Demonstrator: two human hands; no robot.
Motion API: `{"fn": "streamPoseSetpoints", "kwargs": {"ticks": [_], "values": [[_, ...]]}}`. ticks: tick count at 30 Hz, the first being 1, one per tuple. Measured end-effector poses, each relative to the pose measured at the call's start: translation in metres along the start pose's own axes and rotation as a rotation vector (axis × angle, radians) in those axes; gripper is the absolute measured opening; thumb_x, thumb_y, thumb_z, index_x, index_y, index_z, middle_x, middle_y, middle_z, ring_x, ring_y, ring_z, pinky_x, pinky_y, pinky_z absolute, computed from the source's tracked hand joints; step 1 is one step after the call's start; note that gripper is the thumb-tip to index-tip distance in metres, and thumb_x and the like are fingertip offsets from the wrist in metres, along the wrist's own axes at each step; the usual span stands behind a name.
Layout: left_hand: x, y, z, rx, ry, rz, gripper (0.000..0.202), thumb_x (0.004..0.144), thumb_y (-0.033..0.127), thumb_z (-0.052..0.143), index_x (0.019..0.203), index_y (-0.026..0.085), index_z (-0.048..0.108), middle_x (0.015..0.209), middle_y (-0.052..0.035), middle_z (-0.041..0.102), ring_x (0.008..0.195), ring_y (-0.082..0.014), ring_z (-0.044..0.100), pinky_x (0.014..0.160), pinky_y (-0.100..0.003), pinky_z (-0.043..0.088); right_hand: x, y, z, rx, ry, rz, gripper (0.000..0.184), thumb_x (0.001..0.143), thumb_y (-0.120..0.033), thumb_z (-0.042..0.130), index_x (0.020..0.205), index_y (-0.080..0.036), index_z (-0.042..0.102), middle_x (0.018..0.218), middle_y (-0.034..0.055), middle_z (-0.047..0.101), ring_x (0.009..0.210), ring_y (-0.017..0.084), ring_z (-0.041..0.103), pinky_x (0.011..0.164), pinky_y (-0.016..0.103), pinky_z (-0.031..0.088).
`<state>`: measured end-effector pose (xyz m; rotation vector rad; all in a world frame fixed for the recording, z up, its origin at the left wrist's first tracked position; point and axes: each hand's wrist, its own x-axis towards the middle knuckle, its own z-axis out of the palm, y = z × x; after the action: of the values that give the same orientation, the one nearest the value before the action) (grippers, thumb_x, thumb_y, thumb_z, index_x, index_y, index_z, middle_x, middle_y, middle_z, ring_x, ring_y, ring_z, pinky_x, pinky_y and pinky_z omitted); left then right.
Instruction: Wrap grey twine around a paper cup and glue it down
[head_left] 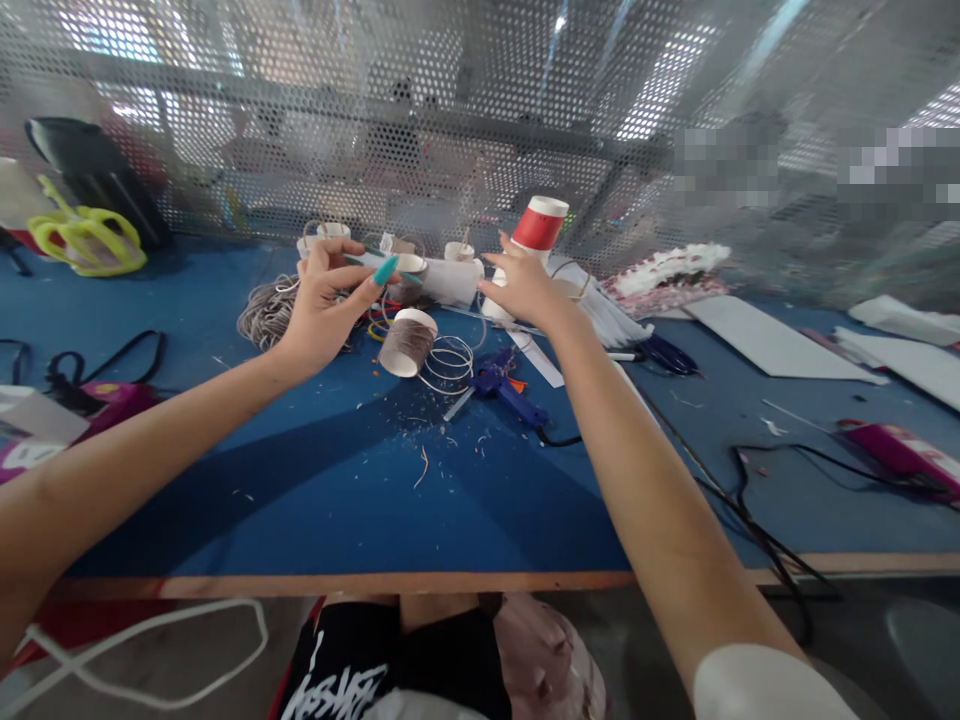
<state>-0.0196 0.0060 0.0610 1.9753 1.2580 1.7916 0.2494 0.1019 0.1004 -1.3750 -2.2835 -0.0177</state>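
Note:
My left hand (pixel 322 305), with long teal nails, hovers over the cluttered back of the table, its fingers apart and nothing visibly held. Just right of it is a small white cup (pixel 409 343) wound with grey-brown cord, tilted on the table. Behind the fingertips stand more small white cups (pixel 459 252). My right hand (pixel 525 285) reaches beside a red-and-white paper cup stack (pixel 538 228), fingers spread; whether they touch it cannot be made out. Between my arms lie a blue glue gun (pixel 504 388) and a loose coil of white cord (pixel 450 366).
Grey cord (pixel 264 314) is heaped at back left, near a yellow-green holder (pixel 97 240) and a black jug (pixel 97 170). White boards (pixel 780 338) and a magenta glue gun (pixel 911 455) with black cable lie right. Perforated metal (pixel 375 130) closes off the back.

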Motion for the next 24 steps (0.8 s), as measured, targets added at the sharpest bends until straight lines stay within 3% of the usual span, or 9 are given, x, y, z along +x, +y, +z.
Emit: {"fn": "streamPoseSetpoints", "kwargs": {"ticks": [4,6,10,13,16,19,21,24], "values": [[-0.001,0.006,-0.001,0.091,-0.068,-0.035,0.026,0.093,0.044,0.065,0.085,0.019,0.071,0.117,-0.0069,0.062,0.127,-0.0296,0.050,0.118,-0.057,0.029,0.003,0.000,0.005,-0.028,0.052,-0.013,0.074,0.088,-0.025,0.059,0.156,-0.014,0.033,0.169,0.0119,0.020,0.154,0.037,0.026,0.124,0.057,0.028],[-0.002,0.007,0.000,0.122,-0.076,-0.047,0.027,0.095,0.044,0.061,0.089,0.020,0.071,0.119,-0.0055,0.062,0.130,-0.0291,0.049,0.119,-0.056,0.029,0.003,-0.004,0.003,-0.039,0.073,-0.060,0.076,0.089,-0.029,0.059,0.158,-0.017,0.029,0.170,0.0091,0.019,0.155,0.035,0.022,0.126,0.056,0.024],[-0.002,0.004,0.003,0.102,-0.036,-0.049,0.029,0.097,0.044,0.055,0.089,0.020,0.070,0.117,-0.0036,0.065,0.131,-0.0262,0.052,0.120,-0.053,0.033,0.000,-0.016,-0.001,0.015,0.040,-0.174,0.054,0.093,-0.033,0.053,0.146,-0.019,0.050,0.168,0.0072,0.027,0.154,0.031,0.029,0.126,0.055,0.025],[-0.003,0.006,0.004,0.042,-0.076,-0.033,0.033,0.096,0.047,0.055,0.087,0.021,0.072,0.125,-0.0048,0.066,0.131,-0.0259,0.054,0.119,-0.050,0.037,-0.003,-0.018,0.000,0.057,0.009,-0.205,0.042,0.092,-0.023,0.049,0.132,-0.021,0.063,0.162,0.0060,0.039,0.149,0.029,0.038,0.124,0.054,0.030],[-0.005,0.011,0.004,-0.027,-0.150,-0.025,0.037,0.096,0.051,0.052,0.093,0.022,0.075,0.127,-0.0052,0.069,0.126,-0.0247,0.059,0.116,-0.046,0.042,-0.005,-0.015,0.002,0.079,-0.048,-0.190,0.039,0.090,-0.018,0.049,0.122,-0.017,0.070,0.148,0.0117,0.058,0.140,0.029,0.051,0.121,0.053,0.035],[-0.007,0.012,0.006,-0.104,-0.197,-0.041,0.043,0.098,0.053,0.047,0.109,0.021,0.074,0.122,-0.0062,0.073,0.120,-0.0224,0.064,0.110,-0.042,0.048,-0.007,-0.018,-0.001,0.210,-0.056,-0.166,0.040,0.089,-0.026,0.055,0.124,-0.014,0.069,0.143,0.0153,0.062,0.136,0.030,0.055,0.117,0.052,0.039],[-0.008,0.009,0.007,-0.143,-0.223,-0.036,0.045,0.099,0.053,0.045,0.117,0.021,0.071,0.126,-0.0070,0.071,0.121,-0.0222,0.063,0.109,-0.040,0.049,-0.010,-0.027,-0.007,0.361,-0.164,-0.189,0.049,0.086,-0.037,0.063,0.129,-0.016,0.066,0.144,0.0137,0.060,0.135,0.031,0.054,0.114,0.052,0.042],[-0.009,0.002,0.007,-0.122,-0.258,0.036,0.051,0.100,0.056,0.041,0.126,0.022,0.067,0.136,-0.0079,0.065,0.130,-0.0245,0.057,0.115,-0.042,0.043,-0.014,-0.048,-0.013,0.501,-0.456,-0.232,0.052,0.080,-0.046,0.071,0.125,-0.020,0.068,0.137,0.0105,0.066,0.129,0.030,0.059,0.111,0.047,0.045]]}}
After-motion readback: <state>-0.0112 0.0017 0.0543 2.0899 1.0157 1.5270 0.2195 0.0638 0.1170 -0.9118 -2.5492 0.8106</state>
